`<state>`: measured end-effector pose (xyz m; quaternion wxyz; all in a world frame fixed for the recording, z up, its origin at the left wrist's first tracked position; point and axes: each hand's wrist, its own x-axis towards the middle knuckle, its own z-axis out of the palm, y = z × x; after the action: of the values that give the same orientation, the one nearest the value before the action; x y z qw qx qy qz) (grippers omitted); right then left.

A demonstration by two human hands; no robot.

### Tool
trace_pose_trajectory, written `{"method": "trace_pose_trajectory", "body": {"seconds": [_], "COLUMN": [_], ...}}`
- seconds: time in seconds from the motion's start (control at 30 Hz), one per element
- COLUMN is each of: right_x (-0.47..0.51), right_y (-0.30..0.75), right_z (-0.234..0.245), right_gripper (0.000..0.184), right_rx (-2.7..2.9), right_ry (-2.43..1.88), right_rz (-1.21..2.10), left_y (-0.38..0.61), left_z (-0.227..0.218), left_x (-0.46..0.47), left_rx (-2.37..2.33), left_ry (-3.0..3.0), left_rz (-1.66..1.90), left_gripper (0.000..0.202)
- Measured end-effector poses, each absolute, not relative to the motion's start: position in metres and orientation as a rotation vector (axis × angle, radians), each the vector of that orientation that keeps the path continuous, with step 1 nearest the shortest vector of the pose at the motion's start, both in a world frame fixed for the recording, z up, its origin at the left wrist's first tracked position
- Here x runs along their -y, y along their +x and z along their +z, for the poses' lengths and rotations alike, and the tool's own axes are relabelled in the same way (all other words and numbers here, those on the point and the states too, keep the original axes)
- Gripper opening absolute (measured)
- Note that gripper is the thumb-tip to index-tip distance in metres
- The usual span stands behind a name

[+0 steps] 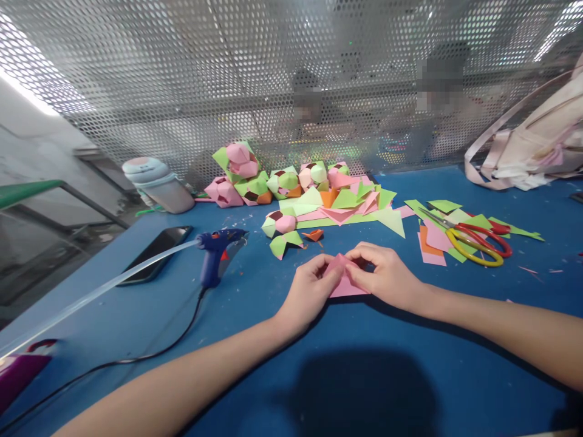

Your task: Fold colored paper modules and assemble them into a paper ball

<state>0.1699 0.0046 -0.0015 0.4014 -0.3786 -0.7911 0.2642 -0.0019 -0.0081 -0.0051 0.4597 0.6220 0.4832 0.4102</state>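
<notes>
The thumbs and fingers of our left hand (306,292) and right hand (390,274) pinch a pink paper (347,289) from both sides, over the blue table (478,391). Just beyond it we see an orange scrap (313,235) and a green folded piece (286,244). A glue gun (211,258) is to our left, scissors (478,243) to our right; farther back, paper balls (225,192) cluster before a perforated metal screen (182,91).

A shared craft workspace or workshop, a perforated metal screen (182,73) standing behind a blue table (136,328), people (439,85) showing dimly through its holes, a glue gun (213,258) lying ready-wired, scissors (452,226) resting on paper scraps (435,240), folded models (241,161) clustering behind.
</notes>
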Motion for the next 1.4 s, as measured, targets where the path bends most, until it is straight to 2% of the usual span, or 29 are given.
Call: {"method": "trace_pose_trajectory", "body": {"seconds": [0.13, 0.3, 0.67, 0.93, 1.13, 1.4], "right_x": [-0.008, -0.012, -0.018, -0.021, -0.022, -0.023], "right_y": [0.172, 0.174, 0.181, 0.184, 0.186, 0.185], "right_z": [-0.008, -0.01, -0.006, -0.009, -0.013, -0.013], "right_gripper": [0.009, 0.015, 0.03, 0.021, 0.023, 0.024], "right_rx": [2.022, 2.045, 2.16, 2.286, 2.38, 2.322], "right_ry": [-0.9, -0.82, -0.618, -0.572, -0.55, -0.527], "right_rz": [0.629, 0.618, 0.518, 0.384, 0.278, 0.351], "left_y": [-0.003, -0.006, -0.008, -0.011, -0.011, -0.01], "left_z": [-0.008, -0.009, -0.008, -0.011, -0.012, -0.012], "left_x": [0.007, 0.004, 0.002, -0.001, -0.002, -0.002], "left_rx": [-1.189, -1.181, -1.141, -1.081, -1.082, -1.11], "left_ry": [1.488, 1.447, 1.419, 1.372, 1.389, 1.4], "left_rz": [0.987, 0.965, 0.988, 0.998, 0.99, 0.978], "left_gripper": [0.023, 0.016, 0.018, 0.017, 0.015, 0.019]}}
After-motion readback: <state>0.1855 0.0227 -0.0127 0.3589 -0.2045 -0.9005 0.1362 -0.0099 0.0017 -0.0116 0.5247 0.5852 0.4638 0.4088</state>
